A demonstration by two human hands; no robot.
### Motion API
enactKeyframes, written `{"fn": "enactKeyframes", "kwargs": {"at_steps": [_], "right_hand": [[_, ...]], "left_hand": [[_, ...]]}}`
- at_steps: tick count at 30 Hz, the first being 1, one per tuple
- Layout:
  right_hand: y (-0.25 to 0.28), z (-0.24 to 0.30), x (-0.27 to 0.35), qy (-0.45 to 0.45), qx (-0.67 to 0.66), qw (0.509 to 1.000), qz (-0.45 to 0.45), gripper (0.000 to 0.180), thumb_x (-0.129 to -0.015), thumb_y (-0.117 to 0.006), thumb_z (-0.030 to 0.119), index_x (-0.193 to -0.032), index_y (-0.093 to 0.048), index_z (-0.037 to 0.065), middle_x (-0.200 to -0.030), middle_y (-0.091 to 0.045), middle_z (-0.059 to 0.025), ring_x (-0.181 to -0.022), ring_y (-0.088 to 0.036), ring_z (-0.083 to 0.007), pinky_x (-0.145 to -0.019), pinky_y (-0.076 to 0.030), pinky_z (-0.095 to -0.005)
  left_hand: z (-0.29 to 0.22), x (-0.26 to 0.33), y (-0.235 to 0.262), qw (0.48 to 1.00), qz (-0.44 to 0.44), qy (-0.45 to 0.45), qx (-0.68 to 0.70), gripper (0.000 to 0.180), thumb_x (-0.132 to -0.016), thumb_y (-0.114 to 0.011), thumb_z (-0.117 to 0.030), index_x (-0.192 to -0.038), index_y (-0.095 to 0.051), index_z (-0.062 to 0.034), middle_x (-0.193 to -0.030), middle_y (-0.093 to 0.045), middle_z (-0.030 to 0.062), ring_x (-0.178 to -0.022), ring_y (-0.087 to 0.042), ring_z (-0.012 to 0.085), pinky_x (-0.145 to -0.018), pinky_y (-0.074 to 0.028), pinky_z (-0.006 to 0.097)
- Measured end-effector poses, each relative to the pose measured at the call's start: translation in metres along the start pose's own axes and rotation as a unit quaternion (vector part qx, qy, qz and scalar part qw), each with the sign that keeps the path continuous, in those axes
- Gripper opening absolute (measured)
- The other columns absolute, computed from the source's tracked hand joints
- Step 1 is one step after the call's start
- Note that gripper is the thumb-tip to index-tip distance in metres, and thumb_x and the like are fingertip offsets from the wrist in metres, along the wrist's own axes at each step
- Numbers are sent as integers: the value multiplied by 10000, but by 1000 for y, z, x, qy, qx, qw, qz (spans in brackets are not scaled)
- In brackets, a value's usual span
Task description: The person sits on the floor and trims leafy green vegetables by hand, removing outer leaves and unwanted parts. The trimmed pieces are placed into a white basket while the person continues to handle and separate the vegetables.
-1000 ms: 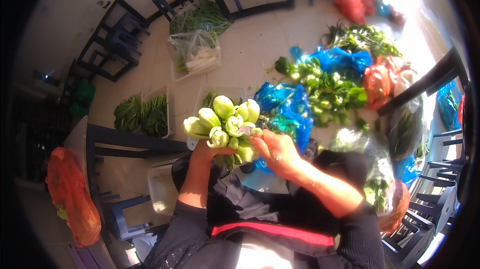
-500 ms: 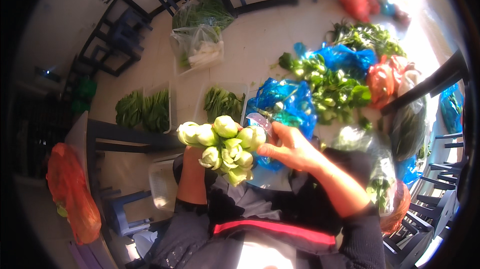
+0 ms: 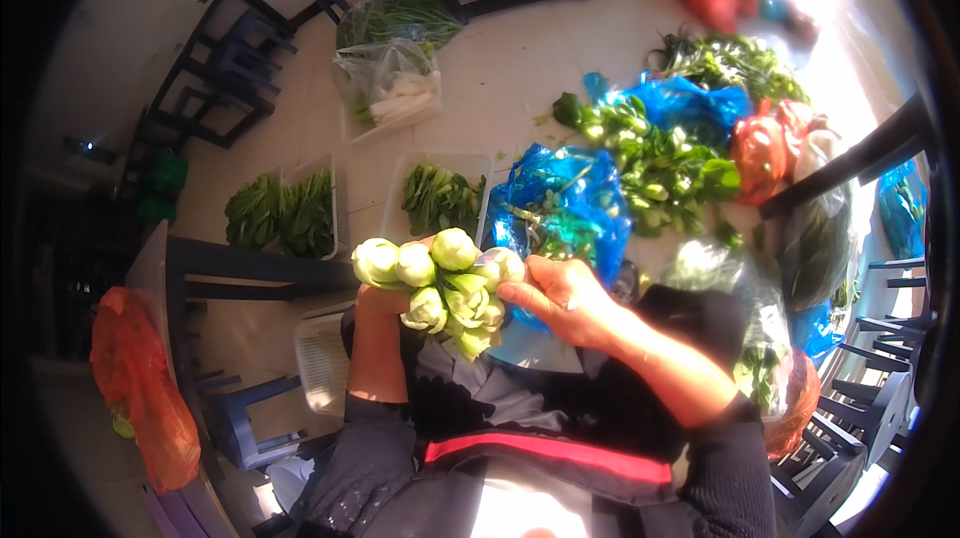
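A bunch of pale green bok choy [image 3: 437, 286] is held up in front of my chest, its stem ends facing the camera. My left hand [image 3: 375, 300] grips it from underneath and is mostly hidden behind the stems. My right hand [image 3: 560, 298] closes on the bunch's right side, fingers curled against the stems. Just beyond the hands lies a blue plastic bag [image 3: 560, 203] with greens in it.
On the floor ahead are white trays of leafy greens [image 3: 440, 200] [image 3: 285, 213], a clear bag of vegetables [image 3: 392, 78], loose greens on blue plastic [image 3: 660, 143] and red bags [image 3: 765, 143]. Dark chairs [image 3: 225, 68] ring the area. An orange bag [image 3: 135, 393] hangs at left.
The bok choy bunch has dropped a little and shifted left toward my chest, with both hands still on it. My right hand has slid along its right side.
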State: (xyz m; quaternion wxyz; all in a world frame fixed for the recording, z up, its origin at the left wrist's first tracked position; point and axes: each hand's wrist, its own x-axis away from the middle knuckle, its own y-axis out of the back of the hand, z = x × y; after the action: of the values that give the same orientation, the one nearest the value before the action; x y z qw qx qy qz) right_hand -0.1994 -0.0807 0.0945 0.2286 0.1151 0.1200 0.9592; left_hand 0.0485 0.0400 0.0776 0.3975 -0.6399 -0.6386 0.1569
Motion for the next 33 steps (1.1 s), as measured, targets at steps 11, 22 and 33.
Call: {"fn": "enactKeyframes", "kwargs": {"at_steps": [11,22,33], "right_hand": [[-17,-10,-1,-173,-270,945,71,604,-978,-451,599,-857,-613,29,-552,-436,-5,-461,-410,-113,-424,-377,-296],[14,0,2,-207,-261,937,108,676,-934,-438,693,-619,-472,96,-529,-387,23,-443,-372,-99,-401,-339,-282],[16,-20,-8,-31,273,945,-178,521,-910,-573,553,-720,-705,86,-593,-627,-147,-604,-658,-327,-575,-513,-425]], "left_hand": [[-8,8,-20,998,-12,-54,11,399,-642,-661,-104,-1022,-660,16,-1065,-650,229,-968,-646,366,-826,-546,509],[-7,15,-15,995,-26,-97,9,434,-538,-597,22,-963,-684,18,-1104,-653,264,-1042,-639,420,-869,-538,551],[-16,15,-46,997,-10,-42,-66,581,-529,-702,62,-1107,-650,39,-1073,-676,165,-998,-640,291,-867,-510,391]]}}
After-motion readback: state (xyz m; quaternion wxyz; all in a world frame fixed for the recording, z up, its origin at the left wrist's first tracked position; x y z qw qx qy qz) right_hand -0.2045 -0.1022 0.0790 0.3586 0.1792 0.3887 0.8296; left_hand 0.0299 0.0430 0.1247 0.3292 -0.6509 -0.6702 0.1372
